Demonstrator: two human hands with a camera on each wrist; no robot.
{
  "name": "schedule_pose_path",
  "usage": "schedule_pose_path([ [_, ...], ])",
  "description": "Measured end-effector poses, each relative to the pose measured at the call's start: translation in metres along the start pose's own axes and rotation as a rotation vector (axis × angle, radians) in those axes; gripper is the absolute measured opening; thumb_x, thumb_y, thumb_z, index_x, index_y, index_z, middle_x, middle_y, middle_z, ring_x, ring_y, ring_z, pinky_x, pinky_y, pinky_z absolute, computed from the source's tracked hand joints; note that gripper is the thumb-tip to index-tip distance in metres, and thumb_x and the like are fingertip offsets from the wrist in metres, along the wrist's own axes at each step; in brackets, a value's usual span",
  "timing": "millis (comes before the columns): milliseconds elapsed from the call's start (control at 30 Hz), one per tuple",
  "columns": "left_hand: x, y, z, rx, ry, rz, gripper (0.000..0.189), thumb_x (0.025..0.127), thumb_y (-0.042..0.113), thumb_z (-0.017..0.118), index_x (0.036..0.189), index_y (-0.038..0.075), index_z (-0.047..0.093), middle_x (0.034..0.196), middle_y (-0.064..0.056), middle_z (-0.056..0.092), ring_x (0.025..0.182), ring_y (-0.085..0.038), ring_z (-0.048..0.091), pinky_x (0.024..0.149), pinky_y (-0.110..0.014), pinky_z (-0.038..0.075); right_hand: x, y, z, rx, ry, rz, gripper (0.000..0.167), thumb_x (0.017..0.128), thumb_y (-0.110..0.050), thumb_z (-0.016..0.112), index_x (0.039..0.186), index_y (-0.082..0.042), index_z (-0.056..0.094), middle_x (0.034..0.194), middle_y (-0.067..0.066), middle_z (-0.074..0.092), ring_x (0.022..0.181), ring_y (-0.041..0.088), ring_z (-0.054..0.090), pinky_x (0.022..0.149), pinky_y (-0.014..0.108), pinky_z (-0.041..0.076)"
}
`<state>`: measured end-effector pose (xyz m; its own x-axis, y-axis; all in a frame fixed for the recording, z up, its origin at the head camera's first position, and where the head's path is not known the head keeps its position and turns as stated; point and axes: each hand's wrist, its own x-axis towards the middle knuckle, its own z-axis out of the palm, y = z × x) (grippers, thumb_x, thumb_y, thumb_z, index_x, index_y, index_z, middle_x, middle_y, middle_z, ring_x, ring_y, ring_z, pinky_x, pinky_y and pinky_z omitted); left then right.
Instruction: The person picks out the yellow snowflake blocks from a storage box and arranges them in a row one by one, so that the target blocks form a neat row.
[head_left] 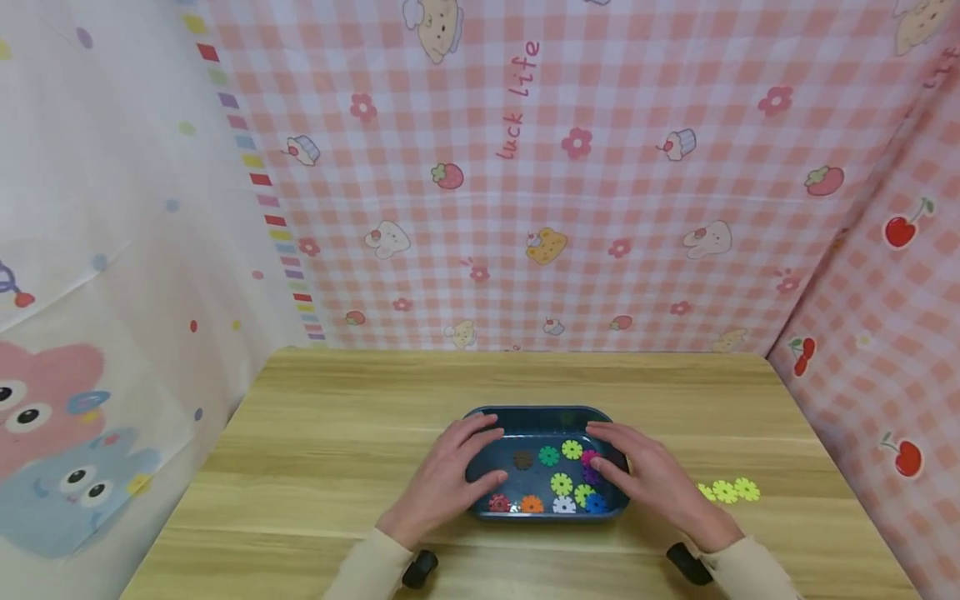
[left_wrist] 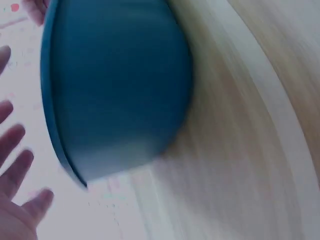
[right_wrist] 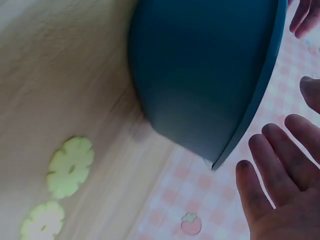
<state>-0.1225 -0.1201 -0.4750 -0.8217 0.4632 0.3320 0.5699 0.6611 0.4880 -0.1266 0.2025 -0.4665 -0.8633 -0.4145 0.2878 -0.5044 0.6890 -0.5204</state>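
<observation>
A dark blue oval tray (head_left: 525, 485) sits on the table, holding several notched plastic discs: brown (head_left: 522, 460), green (head_left: 549, 456), lime (head_left: 572, 450), orange (head_left: 532, 504), white (head_left: 564, 506) and blue (head_left: 596, 503) among them. Over its left end reaches my left hand (head_left: 450, 475), fingers spread. My right hand (head_left: 651, 473) is over the opposite end, its thumb overlapping a magenta disc (head_left: 590, 457) in the head view. In the wrist views, the fingers of both hands extend loosely above the tray's rim, with nothing held between them.
To the right of the tray, several lime discs (head_left: 724, 492) lie in a row on the wooden table (head_left: 337, 433). A pink checked cloth (head_left: 480, 200) hangs behind the table, with further patterned cloth at both sides.
</observation>
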Motion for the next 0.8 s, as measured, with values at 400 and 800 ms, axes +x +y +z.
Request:
schedule_pose_path([
  [400, -0.018, -0.02, -0.001, 0.194, -0.182, -0.217, 0.102, 0.094, 0.07, 0.056, 0.165, 0.004, 0.022, 0.173, -0.015, 0.012, 0.158, -0.04, 0.008, 0.12, -0.071, 0.014, 0.025, -0.01, 0.023, -0.017, -0.247, 0.053, 0.051, 0.101, -0.024, 0.07, 0.144, 0.0, 0.058, 0.144, 0.018, 0.059, 0.132, 0.037, 0.057, 0.108, 0.056, 0.047],
  [800, -0.021, -0.023, 0.007, 0.22, -0.218, -0.248, 0.104, 0.095, 0.074, 0.048, 0.164, 0.001, 0.019, 0.173, -0.014, 0.011, 0.158, -0.036, 0.009, 0.121, -0.07, 0.015, 0.041, -0.018, 0.04, -0.095, -0.358, 0.14, 0.046, 0.099, -0.017, 0.073, 0.136, 0.008, 0.061, 0.137, 0.023, 0.063, 0.127, 0.04, 0.06, 0.104, 0.056, 0.05],
])
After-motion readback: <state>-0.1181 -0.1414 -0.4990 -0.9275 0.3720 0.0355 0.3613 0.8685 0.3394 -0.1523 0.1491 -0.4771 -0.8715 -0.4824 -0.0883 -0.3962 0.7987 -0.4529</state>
